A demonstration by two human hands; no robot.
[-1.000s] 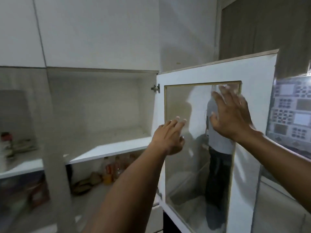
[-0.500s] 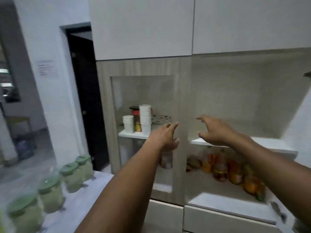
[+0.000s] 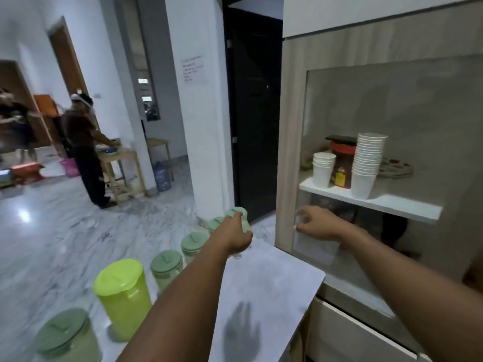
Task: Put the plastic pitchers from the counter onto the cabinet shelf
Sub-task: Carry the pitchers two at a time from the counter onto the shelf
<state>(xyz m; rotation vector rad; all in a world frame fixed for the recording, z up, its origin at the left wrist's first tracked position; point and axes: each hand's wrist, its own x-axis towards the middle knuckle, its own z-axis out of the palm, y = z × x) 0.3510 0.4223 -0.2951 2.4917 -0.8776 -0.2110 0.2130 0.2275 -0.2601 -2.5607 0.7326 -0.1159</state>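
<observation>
Several lidded plastic pitchers stand in a row along the left edge of the white counter. The bright yellow-green pitcher is near me, with a pale green pitcher in front of it and more pale green ones behind. My left hand is at the far end of the row, fingers curled around the last pale green pitcher. My right hand hangs open, fingers spread, by the left frame of the glass-fronted cabinet. The white cabinet shelf lies behind the glass.
Stacked white paper cups and a red-lidded jar stand on the shelf. A dark doorway opens left of the cabinet. A person stands at a wooden table across the marble floor. White drawers sit below the cabinet.
My view has swung left from the open cabinet door to the counter. My left hand dropped onto the farthest pitcher and my right hand lowered beside the cabinet frame.
</observation>
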